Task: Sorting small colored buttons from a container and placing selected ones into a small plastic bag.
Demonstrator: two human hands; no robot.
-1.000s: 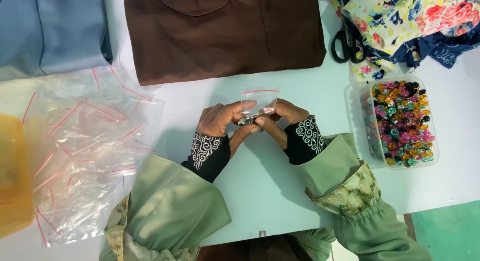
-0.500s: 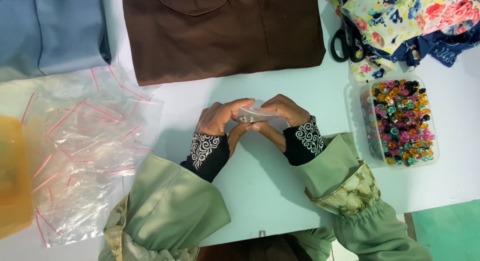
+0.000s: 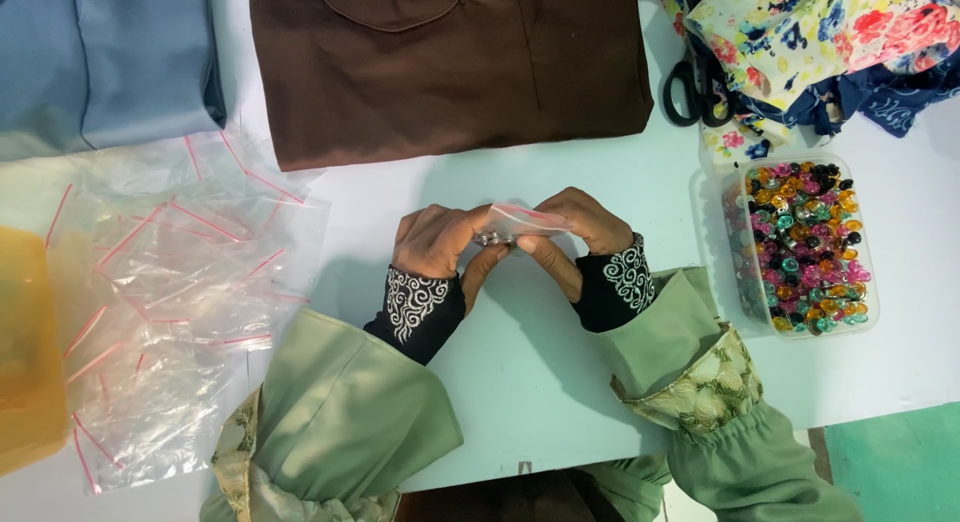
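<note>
My left hand and my right hand meet over the middle of the white table. Between their fingertips they pinch a small clear zip bag with a red strip. A few small dark beads show inside the bag, near my left fingers. Both wrists wear black cuffs with white swirls under green sleeves.
A clear tub of several coloured beads stands at the right. A heap of empty red-strip bags lies at the left beside a yellow container. Brown cloth, blue cloth, floral cloth and black scissors lie along the far side.
The hands have closed in on the small bag and turned it flatter, the fingers shifting along its top edge. They stay in the same spot on the table.
</note>
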